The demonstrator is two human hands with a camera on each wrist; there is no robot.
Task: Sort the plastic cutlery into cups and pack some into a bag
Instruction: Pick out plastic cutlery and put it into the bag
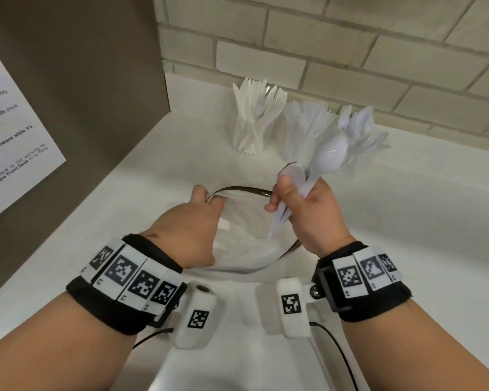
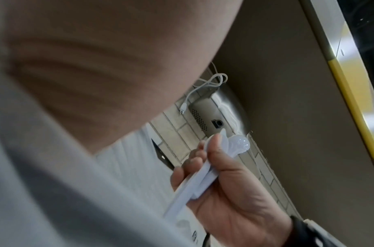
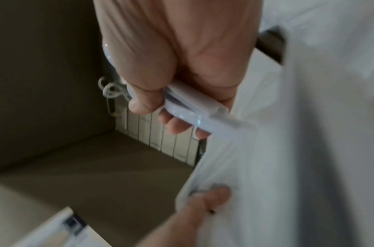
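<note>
Two hands work over a thin, clear bag (image 1: 237, 249): the left hand (image 1: 187, 230) pinches its dark-edged rim open, the right hand (image 1: 308, 215) grips a bundle of glossy white plastic spoons (image 1: 322, 162) above the opening.

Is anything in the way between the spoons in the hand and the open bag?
Nothing visible is. The right hand grips the spoons just above the bag, handle ends pointing down into its mouth. The left hand holds the bag's rim open at the side, out of the way.
</note>
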